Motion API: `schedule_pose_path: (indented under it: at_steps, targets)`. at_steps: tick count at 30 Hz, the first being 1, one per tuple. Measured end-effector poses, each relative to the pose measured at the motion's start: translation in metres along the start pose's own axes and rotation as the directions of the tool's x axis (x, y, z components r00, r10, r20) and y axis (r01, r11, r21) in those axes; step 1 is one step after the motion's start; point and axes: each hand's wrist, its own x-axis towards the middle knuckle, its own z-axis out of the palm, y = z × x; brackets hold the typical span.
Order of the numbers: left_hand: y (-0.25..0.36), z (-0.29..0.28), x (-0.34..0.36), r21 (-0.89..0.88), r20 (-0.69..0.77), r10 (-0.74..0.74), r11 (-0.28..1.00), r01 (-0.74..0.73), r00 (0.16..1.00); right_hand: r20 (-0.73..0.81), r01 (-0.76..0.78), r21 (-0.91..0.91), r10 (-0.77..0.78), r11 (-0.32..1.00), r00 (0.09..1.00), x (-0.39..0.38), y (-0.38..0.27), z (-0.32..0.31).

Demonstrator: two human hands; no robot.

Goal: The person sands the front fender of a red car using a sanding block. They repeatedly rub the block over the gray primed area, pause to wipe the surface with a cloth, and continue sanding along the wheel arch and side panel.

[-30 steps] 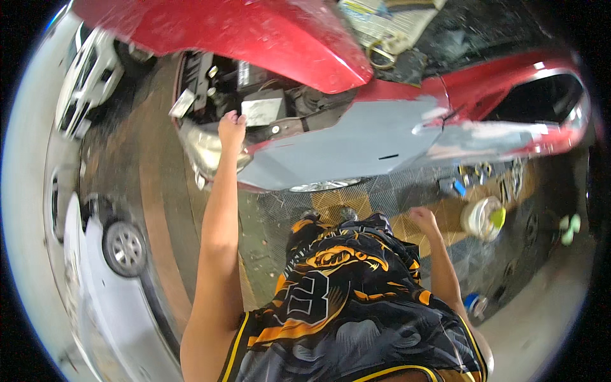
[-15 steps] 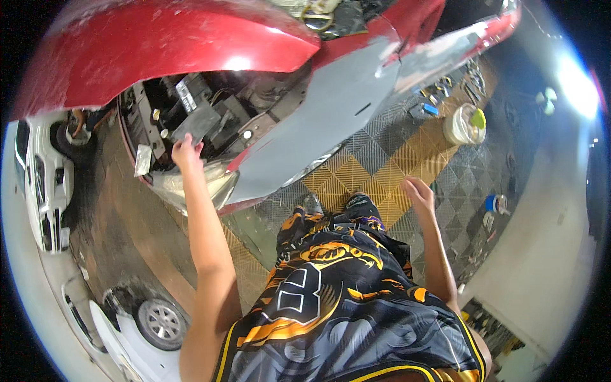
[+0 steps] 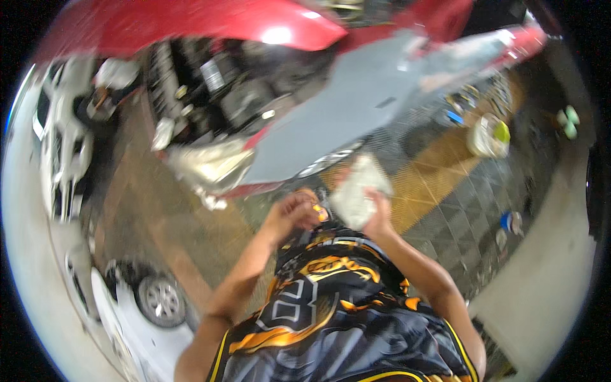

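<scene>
My right hand (image 3: 380, 215) is closed on the near edge of a pale, flat, whitish-green piece (image 3: 360, 191), blurred and tilted in front of my legs; whether it is cloth, paper or a sheet cannot be told. To its left, my left hand (image 3: 289, 218) has curled fingers pressed together. A small orange spot shows at its fingertips, and what they hold, if anything, is unclear. Beyond both hands stands a red car with a grey-primed fender (image 3: 324, 121). Its engine bay (image 3: 235, 86) lies open beside the headlight (image 3: 213, 164).
A white bucket (image 3: 487, 137) stands on the tiled floor at the right, near scattered tools (image 3: 474, 99) and a blue-and-white can (image 3: 511, 221). White cars are at the left, one with a silver wheel (image 3: 162, 300). A person's arm (image 3: 100, 100) shows by the far-left car.
My left hand has left the engine bay and come back toward my body. My right hand has moved inward and now grips the pale flat piece. The view has shifted slightly.
</scene>
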Motion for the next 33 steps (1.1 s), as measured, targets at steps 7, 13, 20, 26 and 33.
schedule_pose_path:
  at_steps: [7, 13, 20, 26, 33]
  targets:
    - [0.085, -0.334, 0.017, 0.457, -0.62, 0.553, 0.831, -0.317, 0.556, -0.376, 0.213, -0.278, -0.31, 0.937, 0.873, -0.047, -0.019, -0.061]
    - [0.112, -0.545, 0.088, 0.715, -0.663, 0.677, 0.444, 0.54, 0.32, -0.693, 0.325, -0.2, -0.368, 0.924, 0.62, -0.087, 0.005, -0.062]
    - [0.124, -0.648, 0.123, 0.437, -0.899, 0.321, 0.656, 0.615, 0.297, -0.746, 0.12, -0.474, -0.47, 0.872, 0.472, -0.098, 0.104, 0.013]
    - [0.143, -0.622, 0.1, 0.213, -0.968, 0.157, 0.925, 0.313, 0.196, -0.686, 0.001, -0.611, -0.53, 0.792, 0.498, -0.106, 0.154, 0.033]
    - [0.143, -0.656, 0.047, 0.454, -0.867, 0.456, 0.889, -0.056, 0.201, -0.464, 0.076, -0.746, -0.599, 0.662, 0.653, -0.069, 0.144, 0.059]
